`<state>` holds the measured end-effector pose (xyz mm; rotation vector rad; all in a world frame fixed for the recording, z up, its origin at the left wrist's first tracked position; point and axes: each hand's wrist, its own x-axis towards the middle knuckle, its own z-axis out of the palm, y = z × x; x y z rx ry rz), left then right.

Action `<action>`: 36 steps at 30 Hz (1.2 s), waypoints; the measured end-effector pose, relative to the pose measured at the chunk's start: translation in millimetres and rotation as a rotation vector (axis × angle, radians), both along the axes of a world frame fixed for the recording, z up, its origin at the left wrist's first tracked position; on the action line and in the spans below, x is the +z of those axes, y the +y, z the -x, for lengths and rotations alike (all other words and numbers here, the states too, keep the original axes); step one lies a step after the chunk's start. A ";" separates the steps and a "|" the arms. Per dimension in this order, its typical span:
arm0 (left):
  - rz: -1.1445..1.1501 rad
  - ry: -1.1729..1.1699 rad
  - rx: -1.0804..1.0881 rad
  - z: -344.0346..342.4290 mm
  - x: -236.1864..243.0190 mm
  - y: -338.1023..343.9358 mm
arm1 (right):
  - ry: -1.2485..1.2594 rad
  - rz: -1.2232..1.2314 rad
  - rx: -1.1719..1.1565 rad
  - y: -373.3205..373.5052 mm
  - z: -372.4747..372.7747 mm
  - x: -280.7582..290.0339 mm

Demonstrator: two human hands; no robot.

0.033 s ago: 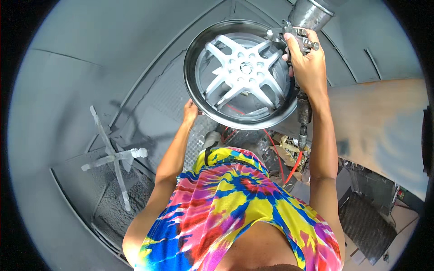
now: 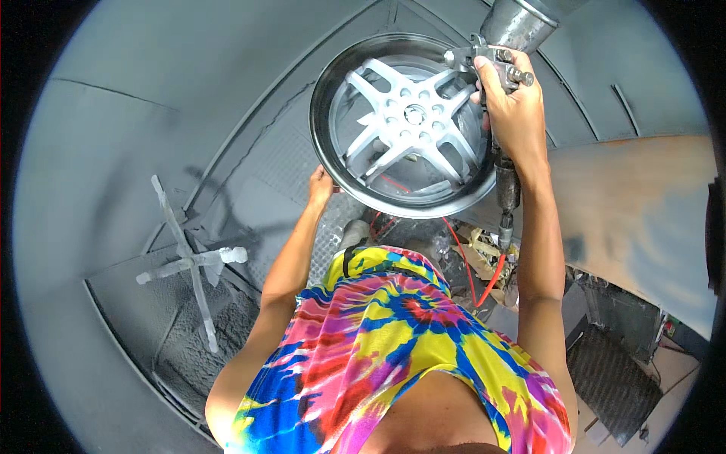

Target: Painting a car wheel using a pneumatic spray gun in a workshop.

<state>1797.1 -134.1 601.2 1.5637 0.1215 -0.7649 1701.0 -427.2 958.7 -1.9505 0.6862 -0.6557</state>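
A car wheel rim (image 2: 412, 198) faces up in front of me, with pale silver-grey spokes and a dark, glossy outer ring. My right hand (image 2: 516, 102) is closed around the handle of a spray gun (image 2: 484, 60) at the rim's upper right. The gun's nozzle points left over the spokes, and a metal paint cup (image 2: 520, 24) sits on it. At the rim's lower left edge is my left hand (image 2: 321, 184), fingers curled in under it; what they grip is hidden behind the ring.
A red air hose (image 2: 493, 281) hangs from the gun's dark lower fitting (image 2: 507, 185). To the left stands a grey, paint-crusted cross-shaped stand (image 2: 193, 261). Grey booth walls (image 2: 159, 53) surround the area. A tan, overspray-marked panel (image 2: 635, 204) is at right, with scraps (image 2: 480, 246) on the floor.
The rim and my left hand have shifted very slightly to the right. My right hand and the spray gun look nearly unmoved.
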 end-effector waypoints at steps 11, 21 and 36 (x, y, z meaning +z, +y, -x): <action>0.048 0.085 -0.068 16.7 10.2 9.1 | 0.004 -0.045 0.093 28.6 -6.0 13.3; 0.150 0.224 -0.168 35.1 14.5 17.3 | 0.003 0.132 -0.140 -2.1 8.6 21.4; 0.031 0.438 -0.554 62.8 16.9 18.9 | 0.003 -0.191 0.196 48.2 -7.5 -1.1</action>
